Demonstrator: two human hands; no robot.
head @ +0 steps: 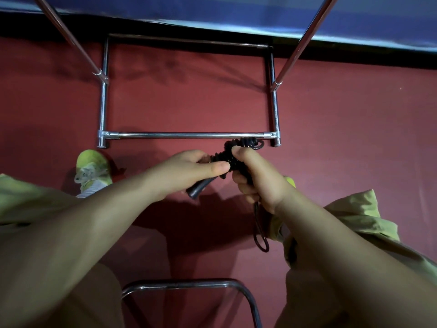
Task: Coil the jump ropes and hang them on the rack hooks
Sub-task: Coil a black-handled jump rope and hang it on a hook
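Note:
A black jump rope [227,157] is wound into a tight bundle that both hands hold above the red floor. My left hand [189,171] pinches the bundle with thumb and fingers, and one black handle [197,189] sticks out below it. My right hand [255,181] grips the other side of the coil, and a loose loop of cord [260,237] hangs from under this fist. The chrome rack [189,135] stands just beyond the hands, seen from above. No hooks are visible in this view.
Two slanted chrome uprights [71,39] rise from the rack base toward me. A curved chrome bar [184,284] lies near my body at the bottom. My yellow-green shoe [92,169] stands left of the rack foot. A blue mat edge [260,22] runs along the far side.

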